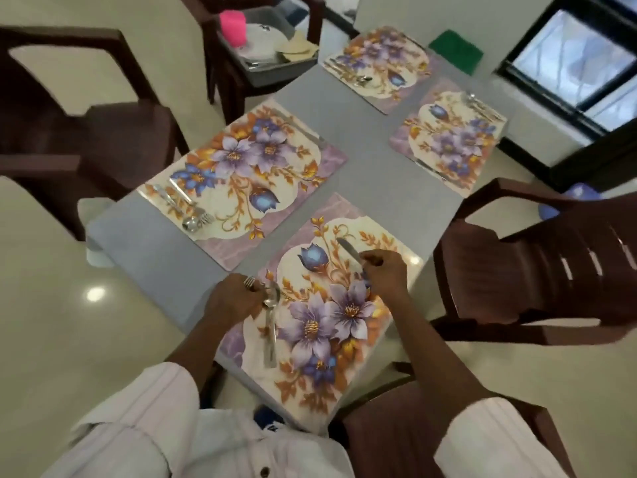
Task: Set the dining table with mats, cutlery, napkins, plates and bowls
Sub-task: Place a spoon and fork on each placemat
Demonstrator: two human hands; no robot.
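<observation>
right hand [384, 270] is pinching the knife [349, 252] closed, blade pointing up-left over the near mat [331, 384], while the left hand [234, 300] is gripping the fork [249, 281], spoon [271, 322] lying lengthwise just beside it.

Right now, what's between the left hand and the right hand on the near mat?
Head view: only the near mat's printed flowers lie between the left hand, holding fork and spoon, and the right hand, holding the knife.

Glossy cream floor [51, 339], dark brown plastic chairs [551, 263], grey table [344, 108], black-framed window [572, 60]
</observation>
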